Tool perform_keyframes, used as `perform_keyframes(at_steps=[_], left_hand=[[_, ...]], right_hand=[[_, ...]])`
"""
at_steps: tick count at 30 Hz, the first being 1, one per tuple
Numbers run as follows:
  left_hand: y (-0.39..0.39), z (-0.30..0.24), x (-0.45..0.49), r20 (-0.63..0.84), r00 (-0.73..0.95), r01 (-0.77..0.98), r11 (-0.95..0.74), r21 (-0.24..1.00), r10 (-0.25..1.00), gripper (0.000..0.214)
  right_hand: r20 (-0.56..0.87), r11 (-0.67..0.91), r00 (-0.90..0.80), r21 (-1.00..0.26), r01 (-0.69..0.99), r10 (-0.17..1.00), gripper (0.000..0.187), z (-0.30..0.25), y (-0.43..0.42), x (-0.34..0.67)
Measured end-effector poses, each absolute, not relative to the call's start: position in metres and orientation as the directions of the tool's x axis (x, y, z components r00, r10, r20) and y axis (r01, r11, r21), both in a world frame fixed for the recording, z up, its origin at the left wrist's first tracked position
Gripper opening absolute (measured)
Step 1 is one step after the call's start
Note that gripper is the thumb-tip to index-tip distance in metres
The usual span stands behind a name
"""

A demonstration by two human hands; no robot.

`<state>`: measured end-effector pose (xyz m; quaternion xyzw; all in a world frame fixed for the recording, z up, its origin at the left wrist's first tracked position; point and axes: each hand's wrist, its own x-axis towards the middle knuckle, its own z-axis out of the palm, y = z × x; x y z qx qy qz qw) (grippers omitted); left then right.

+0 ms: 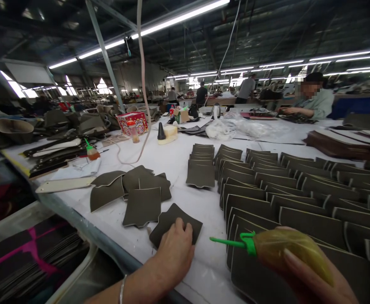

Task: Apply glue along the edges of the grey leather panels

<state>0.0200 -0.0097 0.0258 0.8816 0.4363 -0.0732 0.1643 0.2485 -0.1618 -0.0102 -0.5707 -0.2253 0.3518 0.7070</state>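
the right hand [311,285] at four o'clock grips a green-nozzled squeeze bottle [290,249], while the left hand [176,245] at six lies curled over a dark panel [166,220] on the desk [178,169], whether pinching it cannot be told

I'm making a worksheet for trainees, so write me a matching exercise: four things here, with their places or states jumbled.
1. left hand
2. right hand
3. black cone
4. red patterned box

A. beside a pale yellow block
B. partly hidden by a see-through jar
C. holding a squeeze bottle with a green nozzle
D. on a dark flat piece

Pairs: 1-D, 2-C, 3-A, 4-B.
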Motion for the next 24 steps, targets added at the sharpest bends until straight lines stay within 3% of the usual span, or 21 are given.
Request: perform_keyframes(at_steps=[10,16,21,24], left_hand=[[-0.011,0.036,0.027,-0.316,0.607,0.792,-0.590,0.157,0.730,0.036],[-0.014,0.040,0.033,-0.330,0.575,0.814,-0.563,0.141,0.749,0.038],[-0.012,0.031,0.041,-0.269,0.613,0.788,-0.600,0.138,0.743,0.037],[-0.004,0.028,0.038,-0.256,0.648,0.759,-0.637,0.135,0.717,0.033]], right_hand=[[-0.134,0.058,0.725,-0.971,-0.234,0.676,0.074,0.013,-0.147,0.230],[-0.150,0.055,0.716,-0.966,-0.255,0.682,0.074,0.015,-0.141,0.228],[-0.062,0.059,0.722,-0.988,-0.141,0.689,0.070,0.015,-0.141,0.227],[0.059,0.071,0.706,-0.997,0.012,0.706,0.061,0.015,-0.142,0.228]])
